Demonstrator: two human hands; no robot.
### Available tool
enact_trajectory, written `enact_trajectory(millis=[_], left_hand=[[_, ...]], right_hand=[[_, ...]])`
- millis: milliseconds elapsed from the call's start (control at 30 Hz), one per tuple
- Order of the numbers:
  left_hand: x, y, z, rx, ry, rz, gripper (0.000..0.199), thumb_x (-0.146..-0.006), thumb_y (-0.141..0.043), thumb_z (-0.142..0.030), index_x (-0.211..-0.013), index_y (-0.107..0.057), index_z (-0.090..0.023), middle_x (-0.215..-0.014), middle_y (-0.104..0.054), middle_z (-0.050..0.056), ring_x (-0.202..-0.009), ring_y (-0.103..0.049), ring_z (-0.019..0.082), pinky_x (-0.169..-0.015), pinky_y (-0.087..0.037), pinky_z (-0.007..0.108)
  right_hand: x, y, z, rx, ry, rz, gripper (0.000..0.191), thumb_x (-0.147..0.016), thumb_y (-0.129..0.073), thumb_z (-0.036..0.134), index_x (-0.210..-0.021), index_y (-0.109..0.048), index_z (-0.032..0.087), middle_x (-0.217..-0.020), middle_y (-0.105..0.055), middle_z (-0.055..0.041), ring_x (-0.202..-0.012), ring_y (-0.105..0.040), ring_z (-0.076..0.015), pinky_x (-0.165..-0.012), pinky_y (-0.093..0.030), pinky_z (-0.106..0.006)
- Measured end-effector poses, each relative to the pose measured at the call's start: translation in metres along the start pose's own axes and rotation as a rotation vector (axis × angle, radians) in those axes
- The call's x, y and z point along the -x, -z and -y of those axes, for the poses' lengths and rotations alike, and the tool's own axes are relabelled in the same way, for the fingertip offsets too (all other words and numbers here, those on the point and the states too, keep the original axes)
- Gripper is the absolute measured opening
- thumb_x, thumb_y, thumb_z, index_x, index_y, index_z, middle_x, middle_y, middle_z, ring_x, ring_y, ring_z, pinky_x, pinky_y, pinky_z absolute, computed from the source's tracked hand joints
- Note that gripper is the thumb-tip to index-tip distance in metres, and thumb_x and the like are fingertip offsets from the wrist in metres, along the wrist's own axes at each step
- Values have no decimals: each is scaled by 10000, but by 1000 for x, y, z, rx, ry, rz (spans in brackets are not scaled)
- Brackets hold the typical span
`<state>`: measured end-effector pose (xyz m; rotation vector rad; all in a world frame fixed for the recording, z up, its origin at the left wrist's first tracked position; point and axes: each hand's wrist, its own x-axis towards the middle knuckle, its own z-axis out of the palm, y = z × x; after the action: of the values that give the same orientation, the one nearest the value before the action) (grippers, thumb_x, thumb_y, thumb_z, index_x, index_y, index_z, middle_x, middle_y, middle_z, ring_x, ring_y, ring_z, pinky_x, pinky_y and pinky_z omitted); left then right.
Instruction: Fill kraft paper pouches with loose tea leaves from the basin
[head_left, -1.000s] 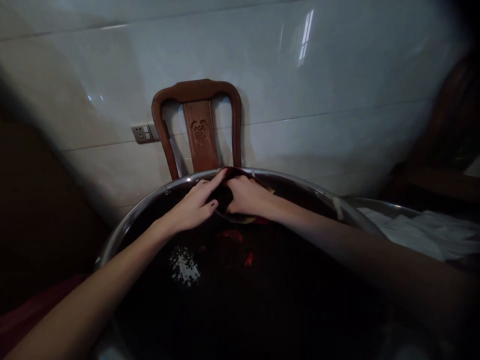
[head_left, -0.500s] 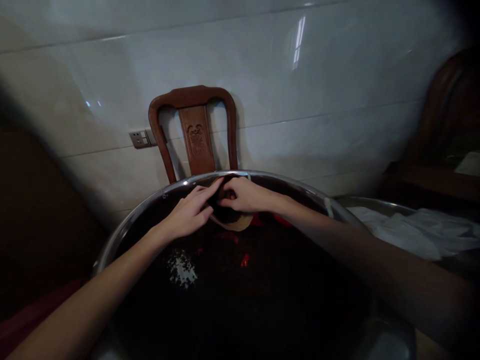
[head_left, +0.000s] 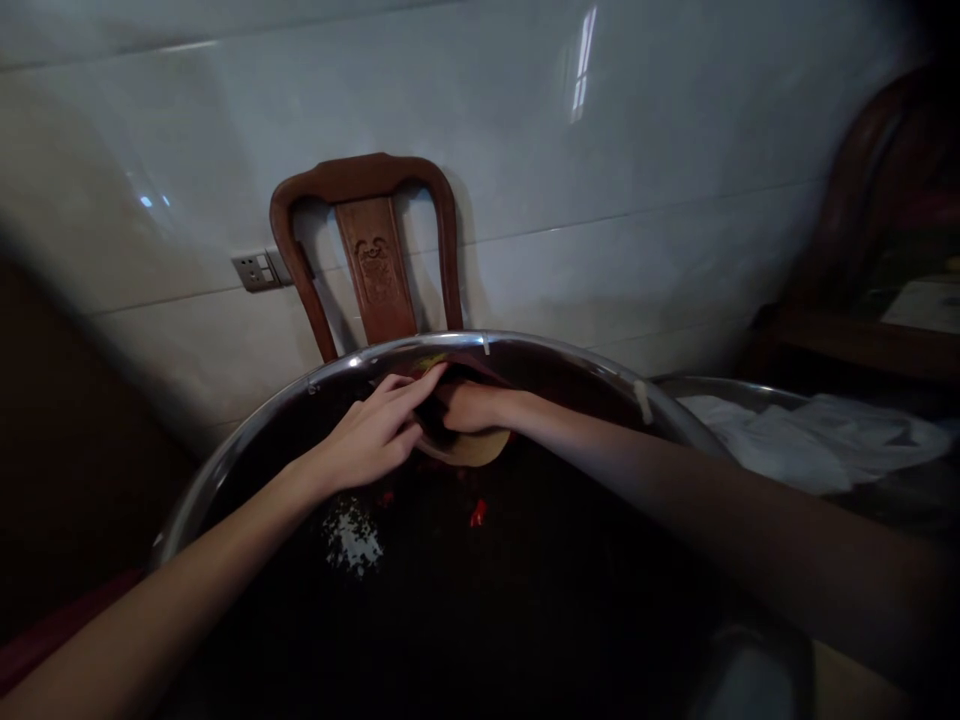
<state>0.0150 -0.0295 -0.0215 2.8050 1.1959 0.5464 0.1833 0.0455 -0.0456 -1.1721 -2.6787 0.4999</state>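
A large round metal tub (head_left: pixel 225 470) with very dark contents fills the space before me. Near its far rim is a tan-edged, open-mouthed bag or pouch (head_left: pixel 474 452), dark inside; its exact kind is unclear. My left hand (head_left: pixel 375 428) holds its left side, index finger stretched along the upper edge and thumb on the near lip. My right hand (head_left: pixel 471 407) reaches into its mouth from the right, with the fingers hidden inside. A small red piece (head_left: pixel 478 513) and a speckled white patch (head_left: pixel 352 540) show in the tub nearer me.
A carved wooden chair (head_left: pixel 375 250) stands behind the tub against the tiled wall (head_left: pixel 540 180), beside a wall socket (head_left: pixel 255 271). To the right, white plastic bags (head_left: pixel 810 440) lie in another metal basin (head_left: pixel 720 387). A second dark wooden chair (head_left: pixel 855 200) is at far right.
My right hand has pushed deeper into the pouch, so its fingers no longer show. The left hand keeps its hold. The whole view has shifted slightly.
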Motion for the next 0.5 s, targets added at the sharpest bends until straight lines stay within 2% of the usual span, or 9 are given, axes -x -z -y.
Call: enact_trajectory(millis=[167,333,500], left_hand=[[3,3,3,-20,-11,-17,677,-851,-423,-212,-1476,-172,-283,-1362,-451,81,-1215,-427,266,-954,-470,459],[4,5,9,-27,-28,-22,661,-856,-423,-213,-1473,-194,-276,-1356,-472,69,-1251,-400,268,-973,-456,450],[4,5,9,-43,-25,-6,637,-874,-398,-228,-1472,-186,-289,-1380,-449,55,-1256,-397,252,-962,-464,454]], right_hand=[[11,14,0,-31,54,-25,320,-733,-548,179,-1034,-643,130,-925,-655,-92,-872,-595,-196,-766,-448,-295],[12,11,-1,-4,51,7,277,-705,-592,171,-969,-673,150,-884,-666,-78,-798,-603,-183,-715,-453,-292],[9,5,-12,1,39,-12,397,-692,-589,161,-1084,-653,153,-929,-663,-91,-873,-601,-207,-765,-450,-304]])
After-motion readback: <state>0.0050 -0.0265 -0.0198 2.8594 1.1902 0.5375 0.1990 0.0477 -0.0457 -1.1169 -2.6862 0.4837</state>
